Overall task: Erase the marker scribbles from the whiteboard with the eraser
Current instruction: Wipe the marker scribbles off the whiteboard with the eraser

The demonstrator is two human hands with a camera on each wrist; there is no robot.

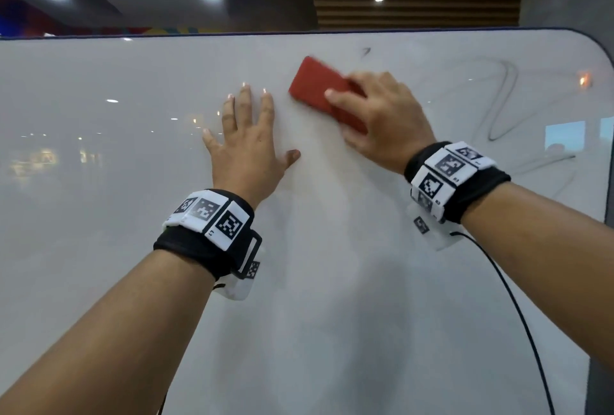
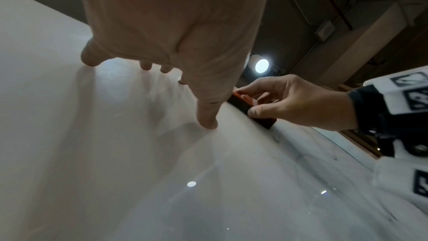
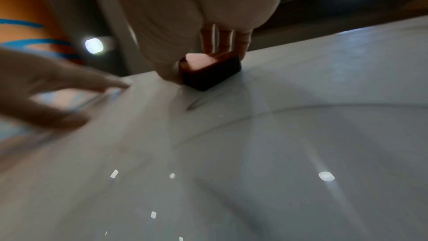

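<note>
Two hands are on the whiteboard [image 1: 332, 281]. Your left hand [image 1: 247, 145] lies flat against it with fingers spread and straight, holding nothing. Just to its right, your right hand [image 1: 382, 118] grips the red eraser [image 1: 315, 88], thumb on one long edge and fingers over the other, with its dark felt face pressed to the board near the top edge. Faint grey scribbles [image 1: 505, 105] loop across the board's right part, well right of the eraser, and one small mark [image 1: 366, 51] sits just above it.
</note>
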